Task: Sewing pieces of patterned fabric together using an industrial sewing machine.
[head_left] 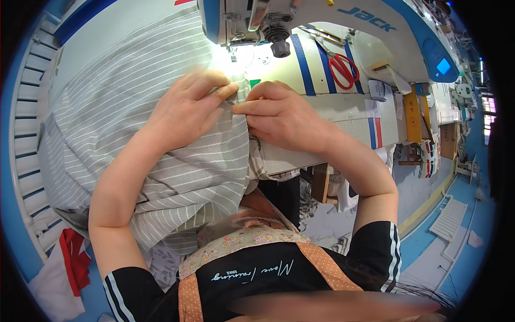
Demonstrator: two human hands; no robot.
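Note:
A large piece of grey fabric with thin white stripes [123, 107] lies spread over the sewing table and hangs toward my lap. My left hand [185, 110] lies flat on it, fingers pressing the fabric's edge just in front of the sewing machine's needle [233, 53]. My right hand [276, 115] pinches the same fabric edge from the right, its fingertips meeting those of the left hand. The white and blue sewing machine [322, 21] stands at the top, its lamp shining on the needle area.
Red-handled scissors [343, 70] lie on the machine bed to the right, between blue tape strips [303, 64]. A red and white cloth [72, 257] hangs at the lower left. A white slatted rack [27, 134] borders the left. Blue floor and a white panel [448, 217] lie at the right.

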